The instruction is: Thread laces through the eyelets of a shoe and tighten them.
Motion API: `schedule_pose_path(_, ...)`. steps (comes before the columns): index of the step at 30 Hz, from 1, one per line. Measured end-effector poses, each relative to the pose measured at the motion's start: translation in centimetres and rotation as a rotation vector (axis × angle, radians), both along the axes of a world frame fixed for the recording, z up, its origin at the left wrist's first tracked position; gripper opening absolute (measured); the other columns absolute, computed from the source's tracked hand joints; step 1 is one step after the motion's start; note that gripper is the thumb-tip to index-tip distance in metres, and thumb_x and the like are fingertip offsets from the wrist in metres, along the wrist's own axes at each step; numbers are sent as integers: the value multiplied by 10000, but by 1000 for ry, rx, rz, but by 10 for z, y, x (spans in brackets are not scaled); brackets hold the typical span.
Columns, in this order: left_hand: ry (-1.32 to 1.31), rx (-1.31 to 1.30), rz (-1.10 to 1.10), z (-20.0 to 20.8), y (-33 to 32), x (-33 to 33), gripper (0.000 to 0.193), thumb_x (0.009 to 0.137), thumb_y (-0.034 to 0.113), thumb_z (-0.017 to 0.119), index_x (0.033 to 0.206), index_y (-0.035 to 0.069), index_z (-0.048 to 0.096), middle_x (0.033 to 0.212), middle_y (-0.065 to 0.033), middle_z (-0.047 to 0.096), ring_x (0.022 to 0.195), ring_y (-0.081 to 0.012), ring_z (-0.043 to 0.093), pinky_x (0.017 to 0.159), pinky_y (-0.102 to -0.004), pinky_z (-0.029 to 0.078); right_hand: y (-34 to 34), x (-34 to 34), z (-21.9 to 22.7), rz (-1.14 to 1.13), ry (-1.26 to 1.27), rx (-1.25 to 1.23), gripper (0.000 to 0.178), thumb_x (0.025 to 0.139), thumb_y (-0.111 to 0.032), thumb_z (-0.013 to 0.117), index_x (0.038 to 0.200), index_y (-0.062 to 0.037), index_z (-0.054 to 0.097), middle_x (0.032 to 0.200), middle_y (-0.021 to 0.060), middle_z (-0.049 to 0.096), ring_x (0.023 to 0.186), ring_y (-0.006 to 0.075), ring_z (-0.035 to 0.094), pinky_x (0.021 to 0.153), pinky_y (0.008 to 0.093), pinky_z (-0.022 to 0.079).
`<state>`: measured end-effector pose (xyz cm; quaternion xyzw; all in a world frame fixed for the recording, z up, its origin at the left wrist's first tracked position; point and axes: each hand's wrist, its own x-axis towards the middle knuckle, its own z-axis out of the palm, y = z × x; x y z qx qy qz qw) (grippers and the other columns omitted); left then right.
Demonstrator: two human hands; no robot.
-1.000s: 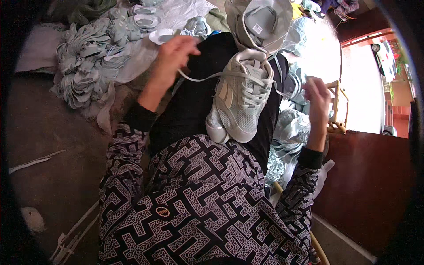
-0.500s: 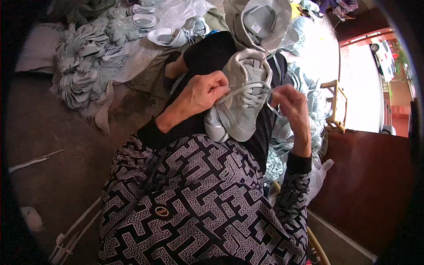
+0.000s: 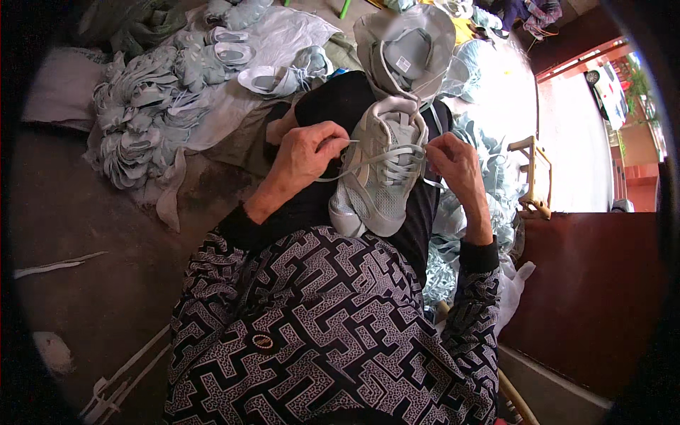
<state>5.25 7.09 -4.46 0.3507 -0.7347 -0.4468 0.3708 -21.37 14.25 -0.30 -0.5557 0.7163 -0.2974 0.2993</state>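
A pale grey sneaker (image 3: 388,205) rests on my lap, its toe pointing toward me and its opening away. Flat grey shoelaces (image 3: 402,154) cross its tongue. My left hand (image 3: 303,159), left of the shoe, pinches one lace end between thumb and finger; a loop of that lace hangs below the hand. At the shoe's right side my right hand (image 3: 457,164) is closed on the other lace, whose loose end dangles under the fingers. Part of a second grey sneaker (image 3: 345,214) shows beneath the first, mostly hidden.
Just beyond the shoe stands a grey, open-topped container (image 3: 365,42). A heap of pale shoe uppers (image 3: 134,117) lies on the floor at left, near a finished-looking pair (image 3: 273,79). More pale pieces (image 3: 489,170) pile up at right, beside a bamboo frame (image 3: 536,177) and a reddish-brown panel (image 3: 588,283).
My left hand has moved slightly left, drawing its lace away from the shoe. My right hand has come in closer to the laces. The shoe sits a little lower in the view.
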Motion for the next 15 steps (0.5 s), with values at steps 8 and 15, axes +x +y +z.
schedule_pose_path(8,-33,-321,27,4,-15,-31,89,811,91,622,837,13,589,785,-129,606,714,-284,617,608,-338,470,-19,9,1,256,647,-372,83,839,-166,587,834,-84,579,783,119,602,682,310,625,578,417,472)
schedule_pose_path(15,-253,-610,176,-4,-7,-43,73,777,134,586,760,98,524,729,-101,499,649,-300,569,556,-417,466,-8,4,-17,229,686,-307,59,820,-106,573,793,-66,540,720,130,526,628,356,556,519,435,421)
